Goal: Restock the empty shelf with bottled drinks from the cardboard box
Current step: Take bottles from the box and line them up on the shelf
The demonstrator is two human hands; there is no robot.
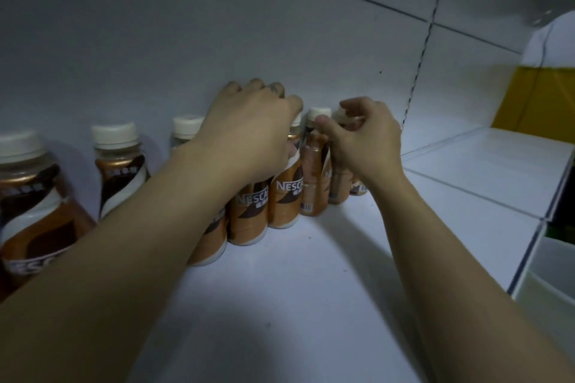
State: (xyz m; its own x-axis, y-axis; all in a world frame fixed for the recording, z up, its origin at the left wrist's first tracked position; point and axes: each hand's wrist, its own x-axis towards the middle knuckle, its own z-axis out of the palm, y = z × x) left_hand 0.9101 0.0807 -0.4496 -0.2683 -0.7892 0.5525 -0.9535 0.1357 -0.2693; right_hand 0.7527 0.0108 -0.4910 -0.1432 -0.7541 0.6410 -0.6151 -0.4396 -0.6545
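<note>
Several brown Nescafé coffee bottles with cream caps stand in a row along the back of the white shelf (295, 283). My left hand (249, 134) is clamped over the tops of two bottles (284, 199) in the middle of the row. My right hand (364, 137) grips the neck of another bottle (337, 186) at the right end of the row, next to a bottle (314, 177) that stands between both hands. Larger in view at the left are two bottles (31, 211) near the front. The cardboard box is out of view.
The white back panel (217, 40) rises behind the row. A slotted upright (417, 71) divides this bay from a bare white shelf (485, 171) to the right. A yellow surface (529, 99) shows beyond it. A lower shelf edge and a white tub (547, 277) sit at the right.
</note>
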